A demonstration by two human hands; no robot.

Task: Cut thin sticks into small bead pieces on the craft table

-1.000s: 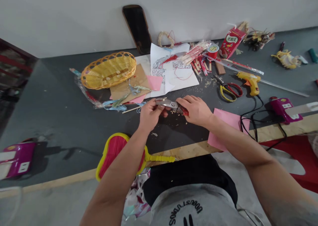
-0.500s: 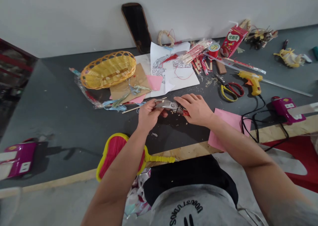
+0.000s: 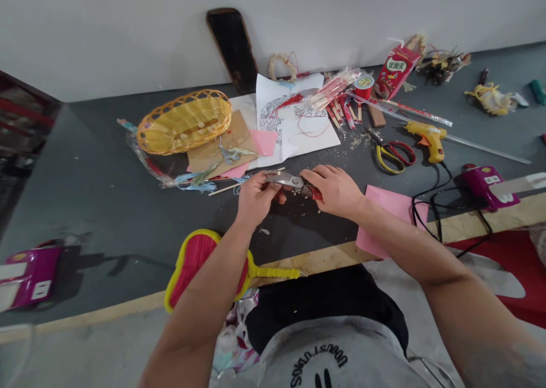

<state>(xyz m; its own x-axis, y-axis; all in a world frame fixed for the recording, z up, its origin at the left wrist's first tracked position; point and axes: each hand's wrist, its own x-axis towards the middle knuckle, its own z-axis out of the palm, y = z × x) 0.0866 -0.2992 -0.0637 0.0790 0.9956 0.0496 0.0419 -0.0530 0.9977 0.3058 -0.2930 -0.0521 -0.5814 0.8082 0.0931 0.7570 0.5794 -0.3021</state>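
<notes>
My right hand (image 3: 339,192) is wrapped round the red handles of pruning shears (image 3: 290,180), whose metal jaws point left. My left hand (image 3: 255,197) is closed at the jaw end, thumb and fingers pinched together. A tiny pale piece shows at the jaws, but what the left fingers hold is mostly hidden. A thin pale stick (image 3: 222,190) runs behind my left hand; I cannot tell whether it is held or lies on the table. Pale chips are scattered under the shears. Below my left forearm lies a red and yellow fan-shaped piece (image 3: 194,260).
Beyond my hands are a yellow basket (image 3: 187,123), printed paper (image 3: 290,132) and a phone (image 3: 232,49) leaning on the wall. To the right lie scissors (image 3: 392,155), a yellow glue gun (image 3: 430,140), its black cable, pink paper (image 3: 394,206) and a purple box (image 3: 486,189).
Both hands keep nearly the same hold on the shears at the same place. The view has shifted slightly.
</notes>
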